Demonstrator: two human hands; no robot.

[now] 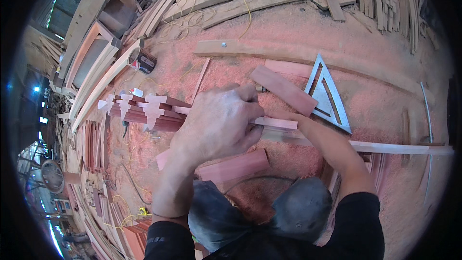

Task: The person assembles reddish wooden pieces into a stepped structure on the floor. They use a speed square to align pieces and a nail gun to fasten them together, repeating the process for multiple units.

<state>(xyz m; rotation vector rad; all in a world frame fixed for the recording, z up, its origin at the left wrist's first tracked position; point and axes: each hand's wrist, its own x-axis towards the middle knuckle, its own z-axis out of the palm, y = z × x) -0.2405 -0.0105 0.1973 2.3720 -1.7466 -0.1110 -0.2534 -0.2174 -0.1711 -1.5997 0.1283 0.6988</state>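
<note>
My left hand is closed, its fingers curled round a narrow pinkish wooden strip whose end sticks out to the right. From the lower right my right forearm reaches in behind the left hand, which hides the right hand's fingers. Just left of my hands lies a group of reddish wooden pieces with stepped, notched ends. A long pale strip runs from beneath my right forearm toward the right. Beyond that forearm, a flat reddish board touches a metal triangle square.
Pink sawdust covers the floor. Another reddish board lies before my knees. A long plank crosses beyond the square. Leftward are a dark tin, wooden frames and a yellow tape measure. Yellow cord trails farther off.
</note>
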